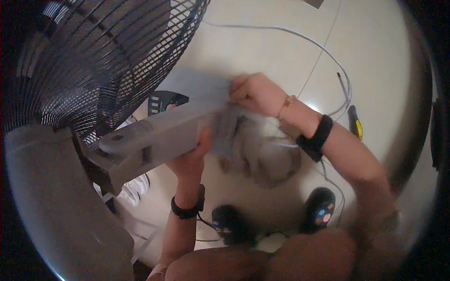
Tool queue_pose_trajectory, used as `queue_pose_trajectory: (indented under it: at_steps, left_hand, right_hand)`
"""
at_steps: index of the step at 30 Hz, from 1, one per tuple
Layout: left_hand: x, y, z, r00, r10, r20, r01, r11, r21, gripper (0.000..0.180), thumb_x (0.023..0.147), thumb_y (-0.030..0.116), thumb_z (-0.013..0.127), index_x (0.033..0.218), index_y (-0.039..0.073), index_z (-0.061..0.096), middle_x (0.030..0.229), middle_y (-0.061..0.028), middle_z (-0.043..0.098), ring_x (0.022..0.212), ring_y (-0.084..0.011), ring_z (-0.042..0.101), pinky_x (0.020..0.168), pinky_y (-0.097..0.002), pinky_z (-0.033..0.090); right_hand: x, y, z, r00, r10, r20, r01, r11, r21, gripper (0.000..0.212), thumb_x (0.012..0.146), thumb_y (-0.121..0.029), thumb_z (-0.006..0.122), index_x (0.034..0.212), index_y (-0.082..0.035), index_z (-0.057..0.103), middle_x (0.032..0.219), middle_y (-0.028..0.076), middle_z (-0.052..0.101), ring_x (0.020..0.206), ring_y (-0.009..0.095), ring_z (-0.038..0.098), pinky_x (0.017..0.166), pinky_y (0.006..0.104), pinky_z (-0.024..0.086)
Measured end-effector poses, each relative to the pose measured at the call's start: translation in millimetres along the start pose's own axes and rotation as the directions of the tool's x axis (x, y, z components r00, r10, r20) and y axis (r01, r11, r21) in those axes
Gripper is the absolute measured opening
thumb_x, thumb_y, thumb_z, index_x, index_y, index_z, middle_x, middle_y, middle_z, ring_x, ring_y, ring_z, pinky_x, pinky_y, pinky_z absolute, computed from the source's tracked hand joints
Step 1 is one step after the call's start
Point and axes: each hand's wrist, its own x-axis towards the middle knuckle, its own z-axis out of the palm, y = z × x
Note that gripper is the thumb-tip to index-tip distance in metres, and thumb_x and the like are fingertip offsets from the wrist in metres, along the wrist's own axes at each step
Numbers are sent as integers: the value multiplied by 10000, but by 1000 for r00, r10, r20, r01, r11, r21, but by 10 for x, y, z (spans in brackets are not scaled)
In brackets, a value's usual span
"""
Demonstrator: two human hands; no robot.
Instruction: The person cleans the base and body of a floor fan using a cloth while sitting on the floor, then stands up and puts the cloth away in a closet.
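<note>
My left hand [193, 152] is closed around a long grey plastic housing [159, 143], holding it from below. The housing lies tilted, and its near end meets the larger grey body [56, 187] of a fan. My right hand [255, 93] is closed in a pinch at the housing's far end, next to a smooth grey panel [201, 82]. What its fingers hold is blurred and partly hidden. Below that hand hangs a loop of cable [281, 175], smeared by motion. A black part with pale keys [161, 102] shows behind the housing.
The fan's black wire grille [136, 61] fills the upper left. On the tiled floor at right lies a black and yellow screwdriver [355, 122], beside a long pale cable [300, 35]. Dark slippers [320, 210] are near my knees, and white shoes [133, 189] stand at left.
</note>
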Motion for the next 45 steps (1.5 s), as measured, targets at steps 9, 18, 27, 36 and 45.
queue_pose_trajectory:
  at_steps: [9, 18, 27, 36, 45]
  left_hand:
    - [81, 126, 107, 999, -30, -35, 29, 1000, -10, 781, 682, 52, 812, 1335, -68, 399, 1326, -178, 512, 1169, -281, 529, 1012, -410, 435]
    - [87, 117, -89, 992, 116, -57, -108, 986, 126, 651, 671, 89, 826, 1233, -60, 533, 1178, -144, 611, 1026, -225, 610, 892, -353, 501]
    - [105, 170, -58, 990, 133, -47, -125, 983, 132, 483, 662, 134, 843, 1054, -41, 621, 1006, -112, 665, 896, -187, 637, 792, -330, 518]
    - [90, 289, 11, 1000, 19, 1, -19, 975, 223, 655, 689, 184, 865, 1172, -49, 488, 1080, -144, 622, 972, -230, 603, 847, -347, 495]
    - [357, 275, -258, 930, 125, 345, -99, 991, -91, 850, 630, 177, 892, 1309, -41, 430, 1345, -132, 506, 1222, -185, 477, 1000, -341, 401]
  right_hand:
    - [796, 411, 517, 1000, -16, -24, 13, 990, -140, 172, 694, -140, 644, 838, -68, 702, 869, 118, 625, 824, 326, 618, 747, 409, 504]
    - [12, -3, 247, 973, -143, -180, 120, 984, -135, 147, 778, -154, 614, 862, -41, 657, 884, 149, 610, 824, 346, 614, 735, 421, 509]
    - [-737, -552, 184, 917, 280, -283, -273, 960, 64, 170, 821, -177, 623, 864, -16, 654, 846, 176, 582, 831, 378, 592, 747, 442, 491]
    - [-403, -507, 528, 869, 246, -429, -317, 943, -102, 151, 828, -86, 560, 923, -12, 652, 906, 194, 581, 834, 392, 594, 740, 455, 493]
    - [-820, -806, 745, 980, 9, -200, -50, 979, -198, 166, 796, -65, 571, 926, -14, 662, 855, 161, 592, 821, 350, 606, 718, 437, 497]
